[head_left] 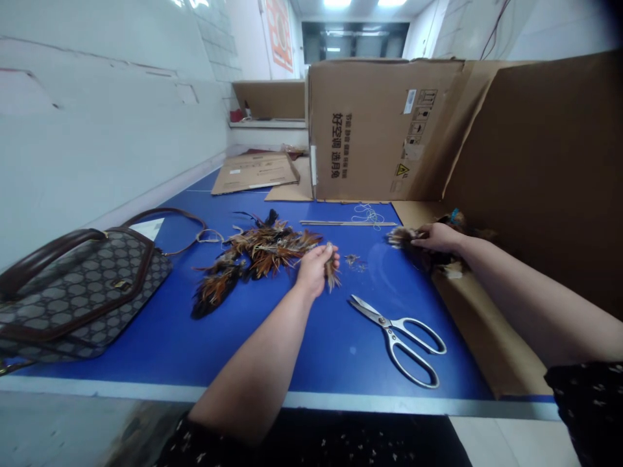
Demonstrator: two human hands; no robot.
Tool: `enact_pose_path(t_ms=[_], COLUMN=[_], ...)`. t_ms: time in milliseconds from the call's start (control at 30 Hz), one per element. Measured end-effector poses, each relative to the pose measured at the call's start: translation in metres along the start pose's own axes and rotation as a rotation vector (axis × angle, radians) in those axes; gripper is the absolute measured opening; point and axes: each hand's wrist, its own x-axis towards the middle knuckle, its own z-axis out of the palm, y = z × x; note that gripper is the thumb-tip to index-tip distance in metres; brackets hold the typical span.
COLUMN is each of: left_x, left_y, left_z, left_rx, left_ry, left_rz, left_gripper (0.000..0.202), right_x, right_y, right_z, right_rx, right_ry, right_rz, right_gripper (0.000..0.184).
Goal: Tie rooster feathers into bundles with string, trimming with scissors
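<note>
My left hand (pixel 315 267) is closed around a small bunch of brown feathers (pixel 333 271) just above the blue table (pixel 272 337). Right beside it, to the left, lies a spread heap of orange, brown and black feathers (pixel 248 256). My right hand (pixel 438 237) reaches to the table's right edge and grips another tuft of brown feathers (pixel 402 236) drawn from a dark feather bundle (pixel 438 259) lying on the cardboard. Silver scissors (pixel 402 337) lie shut on the table between my arms.
A patterned handbag with brown straps (pixel 73 292) sits at the left. A large cardboard box (pixel 379 130) stands at the back, and cardboard sheets (pixel 535 181) wall the right side. A thin stick (pixel 348 223) and loose thread (pixel 367 213) lie near the box.
</note>
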Motion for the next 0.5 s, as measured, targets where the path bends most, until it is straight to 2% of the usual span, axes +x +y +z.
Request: enact_pose_path(t_ms=[67,100,200,267,367,433,500], left_x=[0.0,0.0,0.0,0.0,-0.002,-0.003,-0.004], left_y=[0.0,0.0,0.0,0.0,-0.001,-0.001,-0.001], left_z=[0.0,0.0,-0.001,0.0,0.001,0.002,0.003], left_rx=[0.004,0.004,0.003,0.002,0.008,0.012,0.013], left_ry=[-0.001,0.002,0.004,-0.002,-0.018,-0.024,-0.026], left_rz=[0.0,0.0,0.004,0.006,0.003,0.0,0.003], left_gripper=[0.049,0.049,0.049,0.049,0.05,0.05,0.05], right_x=[-0.008,-0.013,-0.028,-0.041,-0.061,-0.072,-0.08], right_y=[0.009,0.014,0.028,0.035,0.036,0.031,0.026], right_z=[0.0,-0.001,0.002,0.009,0.027,0.038,0.045], right_rx=[0.045,0.052,0.01,-0.009,-0.103,-0.247,-0.356], right_ry=[0.063,0.116,0.261,0.228,0.068,0.018,0.026], right_rz=[-0.005,-0.006,-0.082,-0.204,-0.357,-0.387,-0.38], right_gripper=[0.058,0.061,0.043,0.03,0.022,0.021,0.02])
